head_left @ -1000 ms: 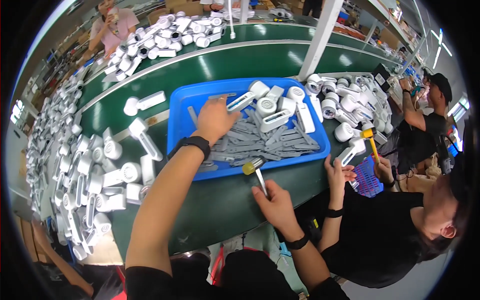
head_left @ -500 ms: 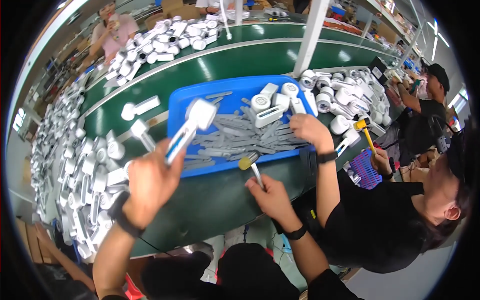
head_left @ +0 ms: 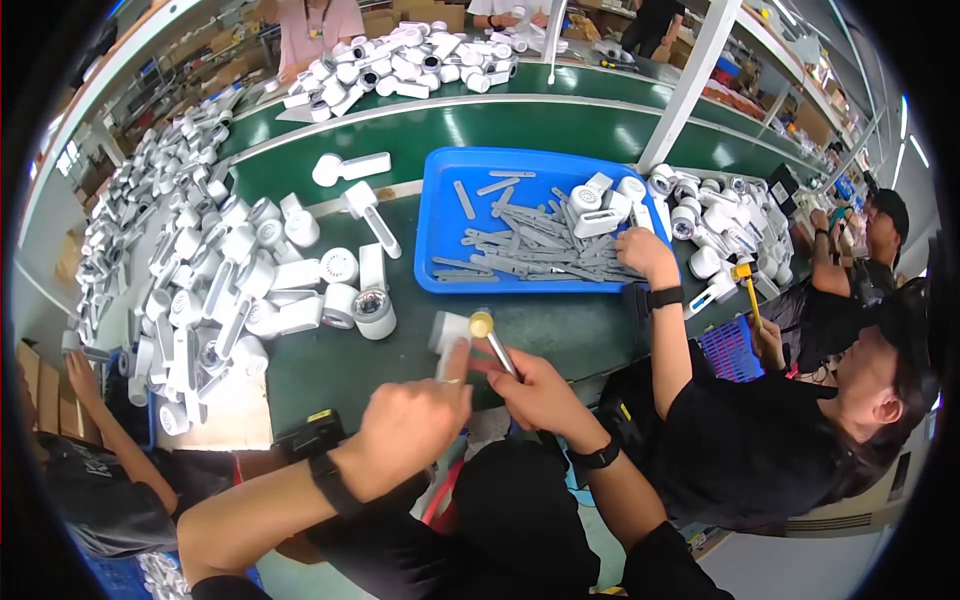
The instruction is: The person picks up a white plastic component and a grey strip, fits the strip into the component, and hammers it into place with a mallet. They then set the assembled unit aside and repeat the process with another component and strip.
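Observation:
In the middle, close to the near table edge, my left hand (head_left: 412, 425) is closed around a white round-headed device (head_left: 450, 330) with a handle, blurred by motion and mostly hidden by my fingers. My right hand (head_left: 545, 395), beside it, grips a small mallet (head_left: 481, 324) by its handle. The mallet's yellowish head is up against or just in front of the device; whether they touch I cannot tell. Beyond both hands stands a blue tray (head_left: 432, 220) holding grey flat strips (head_left: 540, 240) and a few white devices (head_left: 598, 205).
A large heap of white devices (head_left: 235, 260) covers the left of the green table (head_left: 320, 385). Another pile (head_left: 730, 215) lies right of the tray. At the right, a co-worker's hand (head_left: 648, 252) reaches into the tray, and the other (head_left: 770, 343) holds a yellow mallet (head_left: 746, 285).
My left hand has come down and toward the right, bringing the white device from above the tray to beside my mallet. The whole view has shifted, showing more of the left heap.

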The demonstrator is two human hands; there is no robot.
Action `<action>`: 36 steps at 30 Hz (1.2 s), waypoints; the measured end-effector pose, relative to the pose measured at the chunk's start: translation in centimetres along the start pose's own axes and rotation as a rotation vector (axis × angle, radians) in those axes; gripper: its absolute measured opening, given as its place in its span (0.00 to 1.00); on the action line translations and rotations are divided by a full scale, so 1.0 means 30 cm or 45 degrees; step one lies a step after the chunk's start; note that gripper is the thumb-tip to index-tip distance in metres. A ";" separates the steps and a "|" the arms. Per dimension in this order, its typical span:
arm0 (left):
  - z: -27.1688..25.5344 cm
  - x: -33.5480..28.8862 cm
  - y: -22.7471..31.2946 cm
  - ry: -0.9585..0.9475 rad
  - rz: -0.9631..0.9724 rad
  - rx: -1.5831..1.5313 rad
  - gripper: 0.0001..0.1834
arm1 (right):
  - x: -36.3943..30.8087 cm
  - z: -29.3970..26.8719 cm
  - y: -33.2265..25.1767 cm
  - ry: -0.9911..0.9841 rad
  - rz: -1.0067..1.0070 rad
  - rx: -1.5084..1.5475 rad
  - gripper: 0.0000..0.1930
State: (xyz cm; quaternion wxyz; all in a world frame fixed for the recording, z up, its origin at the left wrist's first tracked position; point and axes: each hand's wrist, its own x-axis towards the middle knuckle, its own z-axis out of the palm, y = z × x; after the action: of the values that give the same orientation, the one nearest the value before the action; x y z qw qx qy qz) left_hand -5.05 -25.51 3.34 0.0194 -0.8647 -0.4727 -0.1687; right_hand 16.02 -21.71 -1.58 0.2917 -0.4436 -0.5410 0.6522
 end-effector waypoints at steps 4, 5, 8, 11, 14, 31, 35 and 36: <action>0.105 0.073 0.041 -0.305 0.049 -0.395 0.29 | -0.006 -0.050 0.033 0.023 0.054 0.117 0.24; 0.144 0.086 0.032 -0.296 0.048 -0.397 0.29 | -0.001 -0.068 0.034 0.079 0.095 0.028 0.23; 0.286 0.145 -0.010 -0.320 0.181 -0.435 0.28 | -0.017 -0.127 0.057 0.234 0.128 -0.056 0.19; 0.364 0.200 -0.028 -0.199 0.035 -0.362 0.27 | -0.031 -0.164 0.064 0.225 0.041 -0.018 0.18; 0.337 0.224 -0.020 -0.180 -0.028 -0.368 0.25 | -0.013 -0.152 0.078 0.397 0.009 -0.216 0.17; 0.370 0.626 -0.446 0.087 -0.140 -0.242 0.16 | 0.083 -0.366 0.148 0.681 -0.225 0.362 0.09; 0.434 0.702 -0.486 -0.103 -0.200 -0.303 0.13 | 0.094 -0.361 0.131 0.635 -0.147 0.337 0.09; 0.430 0.705 -0.491 -0.189 -0.278 -0.357 0.12 | 0.090 -0.365 0.128 0.641 -0.141 0.340 0.09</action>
State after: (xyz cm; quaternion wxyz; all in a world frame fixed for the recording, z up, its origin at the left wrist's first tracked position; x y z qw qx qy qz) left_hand -3.16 2.25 -4.12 -0.1546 -0.8126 -0.5357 -0.1697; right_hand 25.01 -15.43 -6.24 0.5078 -0.5191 -0.3843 0.5700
